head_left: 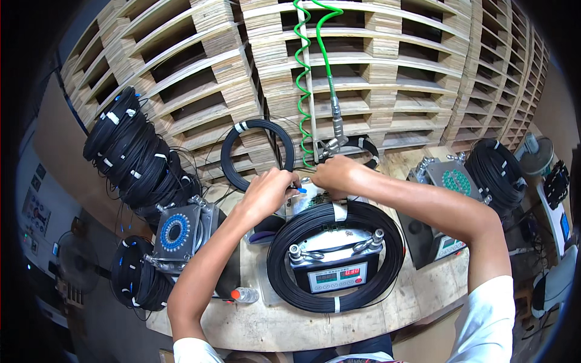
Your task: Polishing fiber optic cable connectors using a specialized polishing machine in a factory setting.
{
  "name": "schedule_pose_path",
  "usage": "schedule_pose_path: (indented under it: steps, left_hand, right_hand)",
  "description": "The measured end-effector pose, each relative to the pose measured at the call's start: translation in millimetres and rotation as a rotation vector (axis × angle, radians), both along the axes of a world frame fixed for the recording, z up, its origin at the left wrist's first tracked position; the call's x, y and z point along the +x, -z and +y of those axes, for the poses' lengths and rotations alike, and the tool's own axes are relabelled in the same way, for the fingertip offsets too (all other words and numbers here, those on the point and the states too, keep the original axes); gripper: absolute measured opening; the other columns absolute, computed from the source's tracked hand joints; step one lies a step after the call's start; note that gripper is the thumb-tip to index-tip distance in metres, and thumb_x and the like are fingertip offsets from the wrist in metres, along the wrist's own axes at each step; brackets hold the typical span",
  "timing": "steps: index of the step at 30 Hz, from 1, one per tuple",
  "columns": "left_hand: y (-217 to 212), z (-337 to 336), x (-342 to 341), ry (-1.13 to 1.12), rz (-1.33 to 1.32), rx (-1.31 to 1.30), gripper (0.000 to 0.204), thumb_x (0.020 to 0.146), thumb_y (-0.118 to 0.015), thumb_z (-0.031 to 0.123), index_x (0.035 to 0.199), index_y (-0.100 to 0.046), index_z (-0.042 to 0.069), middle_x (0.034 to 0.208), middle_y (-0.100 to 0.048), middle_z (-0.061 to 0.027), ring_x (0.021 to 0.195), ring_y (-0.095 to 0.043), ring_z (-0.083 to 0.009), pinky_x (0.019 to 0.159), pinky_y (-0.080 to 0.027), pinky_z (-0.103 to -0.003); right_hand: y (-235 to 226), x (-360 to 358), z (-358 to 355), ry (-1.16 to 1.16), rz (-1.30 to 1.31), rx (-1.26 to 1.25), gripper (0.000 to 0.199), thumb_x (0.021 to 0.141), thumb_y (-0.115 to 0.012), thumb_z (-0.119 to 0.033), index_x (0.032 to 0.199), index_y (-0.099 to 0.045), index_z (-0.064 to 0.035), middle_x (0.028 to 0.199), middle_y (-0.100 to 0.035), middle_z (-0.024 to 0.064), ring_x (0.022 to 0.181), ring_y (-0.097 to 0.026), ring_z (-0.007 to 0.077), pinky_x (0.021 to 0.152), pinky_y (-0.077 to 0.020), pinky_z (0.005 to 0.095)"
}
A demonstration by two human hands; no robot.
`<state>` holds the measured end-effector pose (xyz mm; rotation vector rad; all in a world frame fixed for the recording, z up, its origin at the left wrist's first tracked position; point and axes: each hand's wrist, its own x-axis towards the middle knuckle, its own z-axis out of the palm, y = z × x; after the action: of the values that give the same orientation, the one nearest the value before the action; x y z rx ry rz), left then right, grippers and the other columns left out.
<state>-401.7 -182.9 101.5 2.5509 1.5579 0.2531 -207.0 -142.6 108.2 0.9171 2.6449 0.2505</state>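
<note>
My left hand [270,186] is closed in a pinch, and a small blue connector [301,190] shows at its fingertips. Close beside it, my right hand [334,174] has its fingers curled down, hiding whatever they grip. Both hands are over the far side of a polishing machine [338,277] with a lit display and metal clamps. A large coil of black cable [276,260], tied with white bands, lies around that machine. Just beyond my right hand, a metal air gun [336,124] hangs on a green hose [322,45].
More machines stand at left [175,236] and right [451,178]. Black cable coils pile up at far left [130,148] and behind the right machine [497,175]. Another coil [227,157] leans against wooden pallets [387,60]. An orange-capped bottle [247,295] is on the wooden table [284,330].
</note>
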Motion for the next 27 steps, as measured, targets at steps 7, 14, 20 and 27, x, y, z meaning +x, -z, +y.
schedule_pose_path:
  steps: [7, 14, 20, 27]
  left_hand:
    - [-9, -4, 5, 0.031, -0.058, -0.082, 0.028, 0.084, -0.076, 0.020, 0.109, -0.072, 0.008, 0.088, -0.072, -0.0186, 0.087, -0.069, -0.0365, 0.074, -0.053, -0.045]
    - [-14, -6, 1, 0.156, -0.019, 0.028, 0.026, 0.081, -0.076, 0.009, 0.106, -0.070, 0.006, 0.089, -0.072, -0.0186, 0.089, -0.068, -0.0378, 0.076, -0.054, -0.046]
    - [-6, 10, -4, 0.152, -0.047, 0.012, 0.025, 0.078, -0.077, 0.005, 0.103, -0.074, 0.004, 0.092, -0.072, -0.0196, 0.088, -0.069, -0.0373, 0.078, -0.055, -0.044]
    - [-14, 21, 20, 0.202, 0.114, -0.041, 0.020, 0.082, -0.076, 0.013, 0.101, -0.077, 0.007, 0.091, -0.073, -0.0185, 0.087, -0.069, -0.0371, 0.075, -0.055, -0.045]
  right_hand:
    - [3, 1, 3, -0.040, 0.003, 0.011, 0.028, 0.075, -0.077, -0.016, 0.102, -0.072, -0.0079, 0.100, -0.074, 0.0132, 0.097, -0.072, 0.0322, 0.080, -0.0576, 0.0448]
    - [-7, 12, -2, -0.047, 0.132, 0.026, 0.020, 0.072, -0.076, -0.010, 0.091, -0.073, -0.0046, 0.094, -0.073, 0.0156, 0.089, -0.073, 0.0340, 0.073, -0.0590, 0.0424]
    - [-6, 5, -9, -0.082, 0.139, 0.026, 0.020, 0.069, -0.073, -0.004, 0.089, -0.072, -0.0016, 0.094, -0.072, 0.0183, 0.088, -0.072, 0.0350, 0.074, -0.0585, 0.0437]
    - [6, 25, 9, 0.068, 0.318, -0.205, 0.017, 0.074, -0.074, -0.009, 0.088, -0.073, -0.0006, 0.087, -0.072, 0.0178, 0.087, -0.072, 0.0354, 0.074, -0.0567, 0.0447]
